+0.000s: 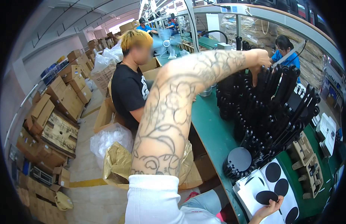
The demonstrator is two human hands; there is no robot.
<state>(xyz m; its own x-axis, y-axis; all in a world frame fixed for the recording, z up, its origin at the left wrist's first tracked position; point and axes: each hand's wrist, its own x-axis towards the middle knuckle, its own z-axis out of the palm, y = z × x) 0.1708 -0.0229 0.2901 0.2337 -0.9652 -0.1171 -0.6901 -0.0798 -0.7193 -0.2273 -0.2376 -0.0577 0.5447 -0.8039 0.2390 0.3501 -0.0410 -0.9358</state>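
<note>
My left arm, tattooed and in a white sleeve, reaches across the view to the far right. My left hand [260,59] is at the tops of tightly packed black parts [251,100] with arm-like uprights; one finger points down and the others spread over a part, partly hidden. Low at the right, my right hand [271,209] pinches a round black sticker [267,198] by its edge. Beneath it lie white sheets [251,188] bearing more black circles [273,172]. A round black base with a grey top [239,159] sits just beyond the sheets.
A green workbench [208,121] runs away from me. Tan trays [311,175] stand right of the sheets. A person in black [128,86] is at my left, another in blue [286,56] across the bench. Cartons [70,95] and plastic bags [111,140] line the floor.
</note>
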